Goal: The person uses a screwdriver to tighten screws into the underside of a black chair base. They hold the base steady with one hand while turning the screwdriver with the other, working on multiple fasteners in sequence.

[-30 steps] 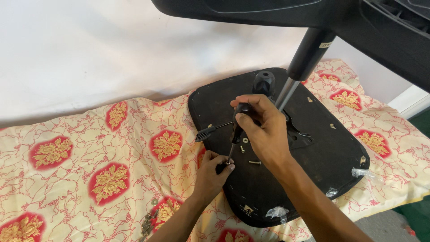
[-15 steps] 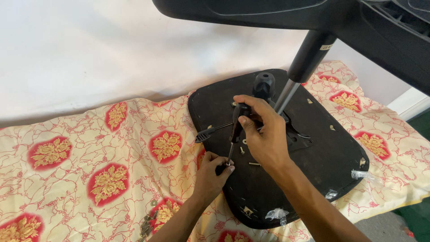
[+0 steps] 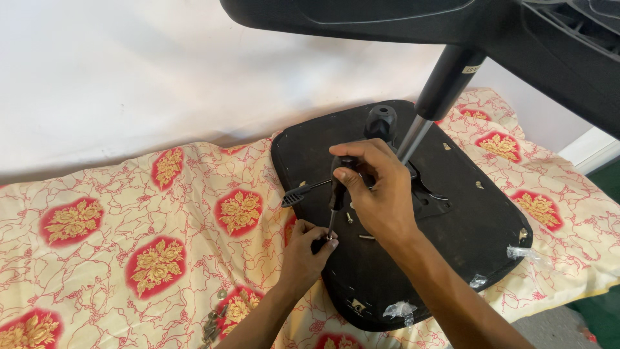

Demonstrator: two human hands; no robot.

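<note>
My right hand [image 3: 381, 194] is wrapped around the black screwdriver [image 3: 336, 194], tip down near the left edge of the upturned chair seat [image 3: 465, 226]. My left hand [image 3: 303, 249] pinches the small screw [image 3: 329, 236] at the tip. The seat lies on a floral mattress [image 3: 129, 232], open to the left. The gas-lift column [image 3: 429, 110] and side lever [image 3: 303, 192] crowd my right hand. Both hands sit as before.
</note>
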